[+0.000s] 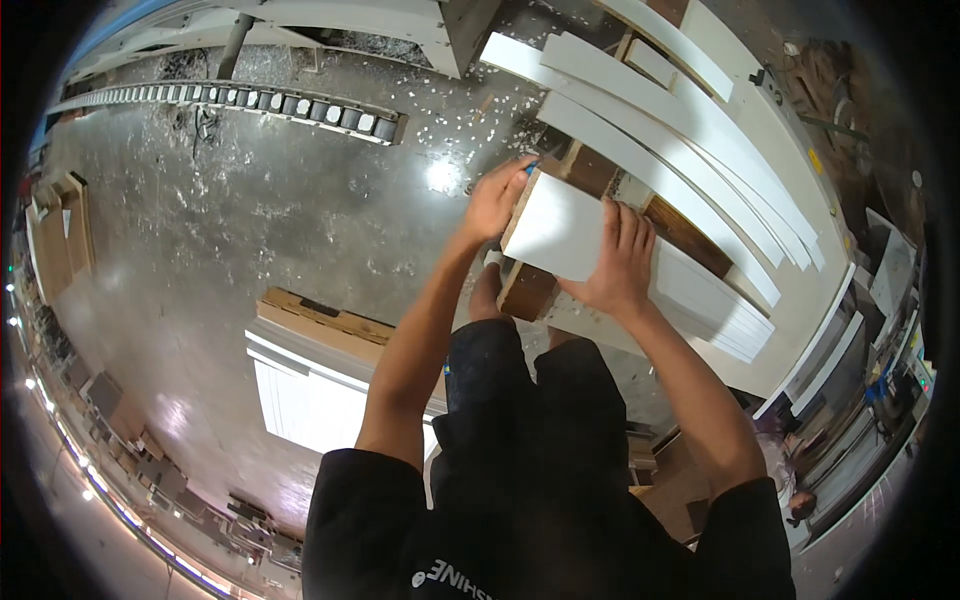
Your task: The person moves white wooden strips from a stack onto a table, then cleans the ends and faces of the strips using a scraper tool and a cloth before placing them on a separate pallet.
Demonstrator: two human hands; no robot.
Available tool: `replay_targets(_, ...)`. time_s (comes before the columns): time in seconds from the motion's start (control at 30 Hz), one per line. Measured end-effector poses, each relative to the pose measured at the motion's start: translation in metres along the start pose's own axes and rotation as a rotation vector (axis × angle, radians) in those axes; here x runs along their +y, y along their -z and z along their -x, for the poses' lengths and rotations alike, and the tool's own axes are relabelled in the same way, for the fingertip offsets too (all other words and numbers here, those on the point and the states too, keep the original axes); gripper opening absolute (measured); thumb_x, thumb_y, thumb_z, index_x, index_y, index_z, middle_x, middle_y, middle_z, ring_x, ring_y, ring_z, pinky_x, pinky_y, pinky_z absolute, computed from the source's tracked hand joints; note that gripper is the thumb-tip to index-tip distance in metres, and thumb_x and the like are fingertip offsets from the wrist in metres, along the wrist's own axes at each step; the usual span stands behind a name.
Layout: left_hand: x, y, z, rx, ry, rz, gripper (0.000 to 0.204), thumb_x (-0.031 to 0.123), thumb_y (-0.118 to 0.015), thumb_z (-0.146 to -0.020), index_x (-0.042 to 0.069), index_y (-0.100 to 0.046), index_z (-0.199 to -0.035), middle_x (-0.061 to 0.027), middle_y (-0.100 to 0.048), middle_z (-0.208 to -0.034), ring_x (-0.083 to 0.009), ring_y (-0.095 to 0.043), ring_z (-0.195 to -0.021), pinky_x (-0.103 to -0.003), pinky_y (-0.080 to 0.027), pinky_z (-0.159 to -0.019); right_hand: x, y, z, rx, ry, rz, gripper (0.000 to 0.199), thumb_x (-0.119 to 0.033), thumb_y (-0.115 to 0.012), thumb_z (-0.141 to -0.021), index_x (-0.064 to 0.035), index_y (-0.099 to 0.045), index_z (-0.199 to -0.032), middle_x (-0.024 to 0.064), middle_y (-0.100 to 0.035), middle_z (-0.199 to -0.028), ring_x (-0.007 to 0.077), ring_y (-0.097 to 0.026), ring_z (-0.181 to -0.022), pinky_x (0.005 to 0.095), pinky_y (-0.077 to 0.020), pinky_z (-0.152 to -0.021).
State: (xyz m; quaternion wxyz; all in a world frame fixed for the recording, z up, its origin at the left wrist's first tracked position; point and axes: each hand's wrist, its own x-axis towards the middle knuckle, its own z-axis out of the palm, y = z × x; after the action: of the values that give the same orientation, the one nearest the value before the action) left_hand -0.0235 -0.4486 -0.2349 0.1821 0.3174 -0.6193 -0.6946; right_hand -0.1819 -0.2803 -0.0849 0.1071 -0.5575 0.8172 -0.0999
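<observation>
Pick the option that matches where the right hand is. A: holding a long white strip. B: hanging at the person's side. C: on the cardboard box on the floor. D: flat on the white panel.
D: the right hand lies spread on the white panel, while the left hand is at the panel's far corner.

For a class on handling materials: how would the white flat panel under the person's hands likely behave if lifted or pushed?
The white panel looks flat and straight-edged, so probably stiff, not floppy. Its smooth face may slide easily. Both the left hand and right hand rest on it, hinting it is awkward one-handed.
</observation>
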Motion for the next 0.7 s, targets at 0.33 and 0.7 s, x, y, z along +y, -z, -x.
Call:
replay_targets(0.33,0.056,0.044,0.157,0.466,-0.188,-0.427,0.036,0.026,-0.052,-0.109,-0.003,-0.067,-0.125,-0.0157,-0.068,-0.102,-0.0285,-0.063,-0.087,-0.041,-0.051,-0.079,0.007,0.006,0.009,-0.142,-0.064,-0.122,0.128,-0.059,-0.092,-0.065,0.0044,-0.034,-0.161,0.0251,-0.042,-0.158,0.0429,-0.040,-0.147,0.0613,-0.0251,-0.127)
replay_targets(0.7,0.085,-0.173,0.173,-0.559,-0.468,-1.032,0.043,0.033,-0.077,-0.094,0.013,-0.068,-0.132,-0.0102,-0.068,-0.122,-0.0331,-0.067,-0.110,-0.048,-0.053,-0.096,0.030,0.034,0.046,-0.108,0.020,-0.014,0.134,-0.065,-0.086,-0.071,-0.0025,-0.021,-0.171,0.0296,-0.034,-0.166,0.0475,-0.031,-0.156,0.0685,-0.0155,-0.128)
